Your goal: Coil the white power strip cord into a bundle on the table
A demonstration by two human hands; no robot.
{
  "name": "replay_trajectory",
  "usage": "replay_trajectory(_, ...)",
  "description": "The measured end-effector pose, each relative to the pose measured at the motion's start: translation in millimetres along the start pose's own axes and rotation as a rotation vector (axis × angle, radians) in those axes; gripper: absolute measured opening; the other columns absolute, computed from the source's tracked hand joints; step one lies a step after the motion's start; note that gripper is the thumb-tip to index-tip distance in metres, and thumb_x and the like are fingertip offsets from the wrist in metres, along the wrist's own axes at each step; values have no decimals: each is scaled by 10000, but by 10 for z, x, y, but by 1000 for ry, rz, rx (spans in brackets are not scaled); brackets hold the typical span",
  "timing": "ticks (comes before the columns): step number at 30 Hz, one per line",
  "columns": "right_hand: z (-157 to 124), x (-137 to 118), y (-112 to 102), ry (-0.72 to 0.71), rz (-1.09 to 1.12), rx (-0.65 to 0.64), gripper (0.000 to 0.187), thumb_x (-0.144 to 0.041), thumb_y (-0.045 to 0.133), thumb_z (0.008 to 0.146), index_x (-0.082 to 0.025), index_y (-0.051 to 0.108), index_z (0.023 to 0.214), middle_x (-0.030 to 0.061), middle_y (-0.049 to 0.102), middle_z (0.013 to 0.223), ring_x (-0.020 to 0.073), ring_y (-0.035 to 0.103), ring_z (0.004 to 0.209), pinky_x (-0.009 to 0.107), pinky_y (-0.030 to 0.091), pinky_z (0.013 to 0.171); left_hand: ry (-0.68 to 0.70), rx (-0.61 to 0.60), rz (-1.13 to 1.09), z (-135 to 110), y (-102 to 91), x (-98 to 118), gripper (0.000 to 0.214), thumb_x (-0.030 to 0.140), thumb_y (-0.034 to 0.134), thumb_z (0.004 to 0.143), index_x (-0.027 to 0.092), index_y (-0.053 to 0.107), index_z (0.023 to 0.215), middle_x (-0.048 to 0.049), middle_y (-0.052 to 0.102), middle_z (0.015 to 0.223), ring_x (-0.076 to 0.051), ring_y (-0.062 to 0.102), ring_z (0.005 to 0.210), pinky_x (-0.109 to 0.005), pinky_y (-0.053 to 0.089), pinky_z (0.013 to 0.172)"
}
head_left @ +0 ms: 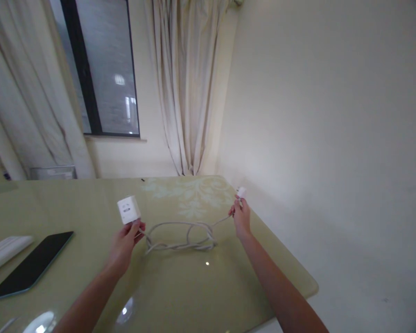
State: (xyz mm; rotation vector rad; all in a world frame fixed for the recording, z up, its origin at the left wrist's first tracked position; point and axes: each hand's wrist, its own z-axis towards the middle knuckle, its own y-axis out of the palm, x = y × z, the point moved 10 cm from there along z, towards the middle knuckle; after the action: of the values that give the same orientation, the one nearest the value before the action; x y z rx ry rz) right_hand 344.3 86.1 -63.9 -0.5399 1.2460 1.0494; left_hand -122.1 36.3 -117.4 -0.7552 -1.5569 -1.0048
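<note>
My left hand [126,240] is closed on a white square power adapter [128,209], holding it upright above the table. My right hand [241,216] is closed on the small white plug [241,192] at the other end of the cord. Between the two hands the white cable [183,238] hangs down and lies in loose loops on the glossy pale-green table [180,286].
A dark tablet [31,264] lies flat at the left of the table, next to a white flat object [3,252] at the far left edge. The table's right edge runs close to a plain wall. A window [100,69] and curtains [183,83] stand behind.
</note>
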Motion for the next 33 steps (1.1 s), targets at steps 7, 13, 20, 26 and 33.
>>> replay_trajectory(7,-437,120,1605,-53,-352,-602,286,-278,444,908,-177,572,1143,-27,614,714,141,595,596,241,458,574,231,-253,794,325,465,165,328,487,566,843,181,674,798,-73,719,747,-247,692,743,-348,516,707)
replay_trajectory(13,-763,150,2654,-268,-632,-905,259,-164,567,874,-187,654,1117,48,684,989,190,617,908,298,474,833,271,-334,979,429,669,46,270,287,546,887,142,676,1072,-148,776,1052,-271,722,967,-374,514,874)
replay_trajectory(20,-1124,418,3131,-336,-879,-1236,99,-204,675,790,-161,744,847,97,732,940,241,647,849,318,486,763,512,-429,1374,106,737,105,231,323,591,925,178,732,1036,-145,715,1156,-283,677,1077,-394,517,947)
replay_trajectory(26,-803,460,2961,-207,-806,-1221,249,-230,589,896,-174,770,733,49,759,783,204,681,801,281,490,754,1025,-384,1547,-440,1242,302,451,164,556,930,158,614,1377,-183,587,1468,-305,552,1335,-440,462,1083)
replay_trajectory(33,-482,311,1838,-104,-586,-791,476,-405,342,1060,-144,717,1198,131,755,1151,204,711,984,302,550,793,852,-530,1643,-47,1364,-98,567,53,407,952,290,588,1434,-103,592,1489,-263,506,1412,-447,449,1116)
